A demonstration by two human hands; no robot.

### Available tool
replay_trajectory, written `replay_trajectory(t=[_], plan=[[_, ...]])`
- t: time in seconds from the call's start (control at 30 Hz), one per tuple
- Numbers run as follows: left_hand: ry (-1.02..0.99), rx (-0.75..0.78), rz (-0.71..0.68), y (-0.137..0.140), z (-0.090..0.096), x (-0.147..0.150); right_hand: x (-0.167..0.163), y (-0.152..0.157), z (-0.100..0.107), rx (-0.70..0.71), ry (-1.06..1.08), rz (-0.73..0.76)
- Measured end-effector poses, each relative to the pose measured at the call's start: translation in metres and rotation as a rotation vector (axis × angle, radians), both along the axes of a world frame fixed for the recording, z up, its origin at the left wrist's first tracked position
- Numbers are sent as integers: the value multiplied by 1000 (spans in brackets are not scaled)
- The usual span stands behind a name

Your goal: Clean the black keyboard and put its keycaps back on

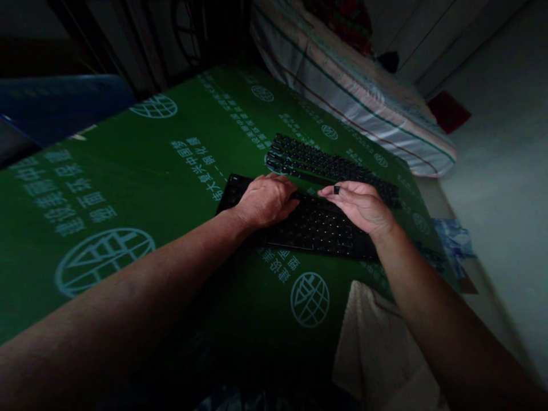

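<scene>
A black keyboard base (308, 225) lies on the green board, with pale dots where key positions show bare. My left hand (269, 200) is closed over its left part, fingers curled down at its far edge and thumb pointing right. Between the thumb and fingers of my right hand (362, 205) is a small black keycap (336, 190), held just above the base's far edge. Beyond both hands, loose black keycaps (317, 157) lie in rows like a keyboard layout. My hands hide parts of the base and a few of the laid-out caps.
The green board (141, 194) carries white globe logos and lettering. A beige cloth (381, 348) hangs at its near right edge. A mattress (342, 91) stands behind it, a blue chair-like thing (64, 103) at far left. The room is dim.
</scene>
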State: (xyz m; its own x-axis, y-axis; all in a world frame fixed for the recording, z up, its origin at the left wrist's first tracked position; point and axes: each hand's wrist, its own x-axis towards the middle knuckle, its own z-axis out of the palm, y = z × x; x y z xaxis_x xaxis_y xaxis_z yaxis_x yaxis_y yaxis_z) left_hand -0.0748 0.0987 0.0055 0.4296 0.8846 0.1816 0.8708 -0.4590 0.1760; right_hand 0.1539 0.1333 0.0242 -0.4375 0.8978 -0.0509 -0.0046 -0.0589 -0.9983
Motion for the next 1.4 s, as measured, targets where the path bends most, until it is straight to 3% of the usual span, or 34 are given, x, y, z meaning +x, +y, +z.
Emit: replay_trajectory(t=[0.43,0.7,1.4], plan=[[-10,-2,-12,0,-1,-1,0,0,1,45,-90,6],[5,-16,0,0,0,1,2,4,-4,201,-430,-56],[-12,-33,0,-1,2,2,-5,14,-6,340,-686,-41]])
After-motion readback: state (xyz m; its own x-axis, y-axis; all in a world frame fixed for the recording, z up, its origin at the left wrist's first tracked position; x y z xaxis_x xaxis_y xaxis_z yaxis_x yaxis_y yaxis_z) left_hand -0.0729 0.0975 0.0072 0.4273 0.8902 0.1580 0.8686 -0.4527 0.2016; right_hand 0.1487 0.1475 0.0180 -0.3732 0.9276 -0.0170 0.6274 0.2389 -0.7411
